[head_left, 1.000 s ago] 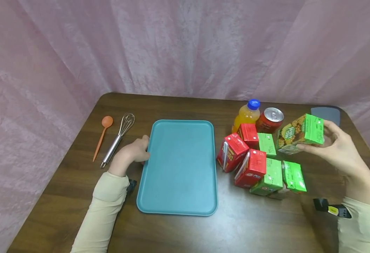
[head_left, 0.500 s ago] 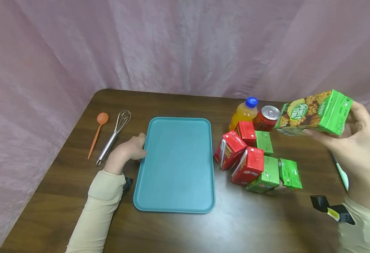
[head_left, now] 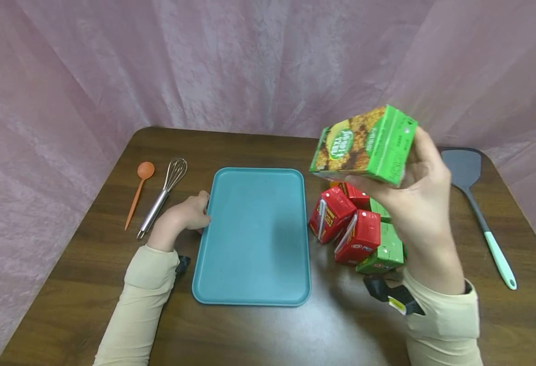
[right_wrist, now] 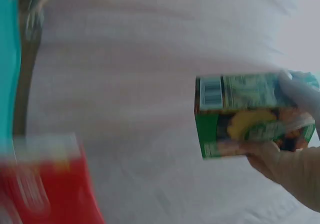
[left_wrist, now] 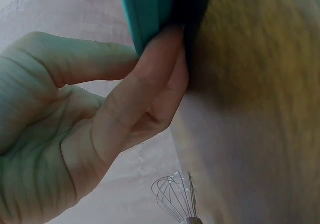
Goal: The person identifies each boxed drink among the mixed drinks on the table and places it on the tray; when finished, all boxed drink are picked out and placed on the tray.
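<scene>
My right hand (head_left: 425,195) grips a green snack box (head_left: 364,145) with pictures of what look like cookies on its side. The box hangs tilted in the air above the drink cartons; the right wrist view shows fingers and thumb around the box (right_wrist: 255,116). At the left edge of a blue-green tray (head_left: 254,229), my left hand (head_left: 186,216) pinches the rim. In the left wrist view, thumb and fingers of that hand (left_wrist: 100,108) meet on the tray edge (left_wrist: 147,13). The tray lies flat on the table.
Red cartons (head_left: 361,236) and green cartons (head_left: 384,251) stand right of the tray, partly hidden by my right arm. A spatula (head_left: 474,203) lies at the far right. On the left are a whisk (head_left: 162,198) and an orange spoon (head_left: 140,188). A curtain (head_left: 249,66) hangs behind.
My right hand has lifted the green snack box off the right side and carried it up, then left over the cartons. The spatula has come into full view. My left hand stays on the tray rim.
</scene>
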`<state>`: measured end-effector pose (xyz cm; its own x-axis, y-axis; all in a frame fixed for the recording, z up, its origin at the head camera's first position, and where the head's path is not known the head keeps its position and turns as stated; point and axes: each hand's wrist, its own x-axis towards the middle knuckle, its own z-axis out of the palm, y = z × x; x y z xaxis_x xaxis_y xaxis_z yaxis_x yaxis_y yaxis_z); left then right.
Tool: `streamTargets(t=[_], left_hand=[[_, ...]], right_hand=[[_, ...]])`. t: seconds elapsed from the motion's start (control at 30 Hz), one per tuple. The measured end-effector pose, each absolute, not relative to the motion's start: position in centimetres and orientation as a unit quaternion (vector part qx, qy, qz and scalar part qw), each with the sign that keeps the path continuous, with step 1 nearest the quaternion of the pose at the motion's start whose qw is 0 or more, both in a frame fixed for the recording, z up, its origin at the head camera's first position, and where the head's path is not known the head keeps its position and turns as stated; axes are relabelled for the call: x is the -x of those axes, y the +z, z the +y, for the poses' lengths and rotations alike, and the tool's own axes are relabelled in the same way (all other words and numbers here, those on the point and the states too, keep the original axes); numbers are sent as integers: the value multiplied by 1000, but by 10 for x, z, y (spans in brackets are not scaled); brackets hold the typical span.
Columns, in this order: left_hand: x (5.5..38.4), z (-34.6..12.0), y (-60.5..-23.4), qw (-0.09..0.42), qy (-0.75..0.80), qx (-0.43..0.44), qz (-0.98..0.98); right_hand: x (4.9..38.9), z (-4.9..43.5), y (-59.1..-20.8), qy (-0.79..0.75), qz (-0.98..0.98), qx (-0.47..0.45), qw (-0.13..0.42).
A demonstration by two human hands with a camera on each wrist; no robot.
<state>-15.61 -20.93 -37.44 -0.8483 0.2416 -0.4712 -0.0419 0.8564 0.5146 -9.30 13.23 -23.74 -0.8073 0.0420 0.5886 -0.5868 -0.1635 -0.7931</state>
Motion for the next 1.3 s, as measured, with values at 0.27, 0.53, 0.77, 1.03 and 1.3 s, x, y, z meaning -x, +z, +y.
streamTargets(t=[0.27, 0.53, 0.77, 1.03, 1.3], left_hand=[[152, -208, -374, 270, 257, -54, 926], [151, -207, -370, 265, 261, -49, 927], [152, -207, -372, 271, 269, -53, 923], [151, -207, -372, 275, 271, -49, 921], [151, -206, -371, 280, 252, -46, 925]], right_hand=[[117, 62, -277, 726, -619, -258, 150], [154, -4, -348, 699, -701, -143, 12], [168, -22, -372, 632, -766, -112, -27], [180, -33, -384, 600, -792, -94, -55], [188, -41, -391, 537, -831, -126, -70]])
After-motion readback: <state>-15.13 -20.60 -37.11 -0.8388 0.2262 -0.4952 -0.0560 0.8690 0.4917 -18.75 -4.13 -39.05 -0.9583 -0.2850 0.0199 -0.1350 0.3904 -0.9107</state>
